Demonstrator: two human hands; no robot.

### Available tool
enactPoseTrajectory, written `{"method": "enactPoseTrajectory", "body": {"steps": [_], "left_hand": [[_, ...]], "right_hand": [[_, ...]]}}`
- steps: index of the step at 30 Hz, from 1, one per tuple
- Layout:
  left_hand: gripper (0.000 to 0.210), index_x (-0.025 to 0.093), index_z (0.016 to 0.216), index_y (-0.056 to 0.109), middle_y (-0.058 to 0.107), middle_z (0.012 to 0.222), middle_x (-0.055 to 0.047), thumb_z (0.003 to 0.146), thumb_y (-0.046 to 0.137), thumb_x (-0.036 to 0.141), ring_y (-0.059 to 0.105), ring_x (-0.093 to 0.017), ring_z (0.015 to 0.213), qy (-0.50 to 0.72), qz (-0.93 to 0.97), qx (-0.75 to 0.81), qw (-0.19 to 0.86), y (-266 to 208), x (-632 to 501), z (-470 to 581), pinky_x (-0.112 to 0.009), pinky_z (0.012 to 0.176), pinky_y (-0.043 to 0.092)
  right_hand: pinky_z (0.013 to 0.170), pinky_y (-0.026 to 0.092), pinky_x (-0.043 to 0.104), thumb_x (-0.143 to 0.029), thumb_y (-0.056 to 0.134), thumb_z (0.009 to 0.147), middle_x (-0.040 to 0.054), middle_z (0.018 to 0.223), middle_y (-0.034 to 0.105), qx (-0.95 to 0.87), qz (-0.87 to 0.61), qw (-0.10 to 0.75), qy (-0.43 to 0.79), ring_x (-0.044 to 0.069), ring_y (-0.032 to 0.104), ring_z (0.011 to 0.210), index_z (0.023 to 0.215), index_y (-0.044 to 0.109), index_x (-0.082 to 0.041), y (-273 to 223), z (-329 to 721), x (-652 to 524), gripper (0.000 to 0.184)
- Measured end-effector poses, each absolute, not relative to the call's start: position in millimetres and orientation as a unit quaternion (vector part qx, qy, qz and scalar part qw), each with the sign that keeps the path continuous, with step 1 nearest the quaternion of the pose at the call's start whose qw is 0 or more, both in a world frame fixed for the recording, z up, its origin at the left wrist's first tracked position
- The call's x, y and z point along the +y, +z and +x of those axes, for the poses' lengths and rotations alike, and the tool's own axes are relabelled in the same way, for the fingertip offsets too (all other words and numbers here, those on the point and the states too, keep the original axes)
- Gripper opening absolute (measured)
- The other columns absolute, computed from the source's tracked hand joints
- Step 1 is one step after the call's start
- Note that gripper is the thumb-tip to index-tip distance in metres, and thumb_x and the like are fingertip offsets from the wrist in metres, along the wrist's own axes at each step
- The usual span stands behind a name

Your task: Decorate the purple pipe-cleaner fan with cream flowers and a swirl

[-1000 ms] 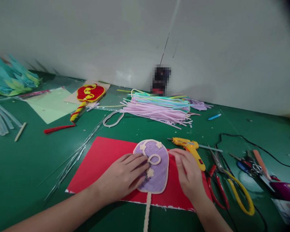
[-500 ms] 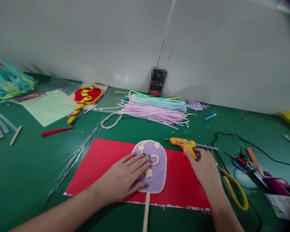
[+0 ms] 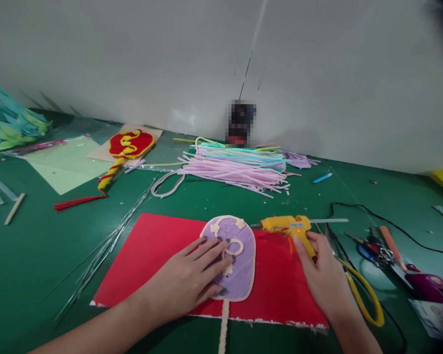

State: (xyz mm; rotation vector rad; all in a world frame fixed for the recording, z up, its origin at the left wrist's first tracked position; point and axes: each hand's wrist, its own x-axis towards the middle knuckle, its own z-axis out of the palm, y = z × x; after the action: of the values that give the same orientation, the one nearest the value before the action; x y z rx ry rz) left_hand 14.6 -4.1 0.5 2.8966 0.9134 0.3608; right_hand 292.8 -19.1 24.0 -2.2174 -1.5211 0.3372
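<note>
A purple fan (image 3: 241, 275) with cream edging, small cream flowers and a ring lies on a red sheet (image 3: 155, 250); its twisted cream handle points toward me. My left hand (image 3: 197, 270) rests flat on the fan's left half, fingers spread, covering part of its decoration. My right hand (image 3: 325, 273) is closed around the grip of a yellow hot glue gun (image 3: 284, 224), whose orange light glows. The gun's nozzle points left, close to the fan's upper right edge, and a clear glue stick (image 3: 332, 221) sticks out of its back.
Bundled pastel pipe cleaners (image 3: 232, 169) lie by the wall, with a red-and-yellow fan (image 3: 131, 144) to their left. Thin wires (image 3: 110, 246) lie left of the red sheet. Yellow-handled scissors (image 3: 365, 295), a black cord (image 3: 387, 226) and other tools crowd the right side.
My right hand has taken hold of the glue gun and lifted it slightly to the right. My left hand stays on the fan; the view has shifted a little.
</note>
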Motion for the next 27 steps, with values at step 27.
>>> {"method": "enactPoseTrajectory", "body": {"steps": [27], "left_hand": [[0.047, 0.024, 0.133, 0.036, 0.04, 0.138, -0.003, 0.088, 0.044, 0.034, 0.038, -0.022, 0.126, 0.114, 0.936, 0.322, 0.085, -3.4, -5.3, 15.8, -0.039, 0.104, 0.035]], "right_hand": [[0.05, 0.047, 0.03, -0.053, 0.048, 0.07, 0.0115, 0.1, 0.065, -0.556, -0.822, 0.096, 0.083, 0.024, 0.066, 0.066, 0.103, 0.046, -0.021, 5.0, 274.7, -28.5, 0.046]]}}
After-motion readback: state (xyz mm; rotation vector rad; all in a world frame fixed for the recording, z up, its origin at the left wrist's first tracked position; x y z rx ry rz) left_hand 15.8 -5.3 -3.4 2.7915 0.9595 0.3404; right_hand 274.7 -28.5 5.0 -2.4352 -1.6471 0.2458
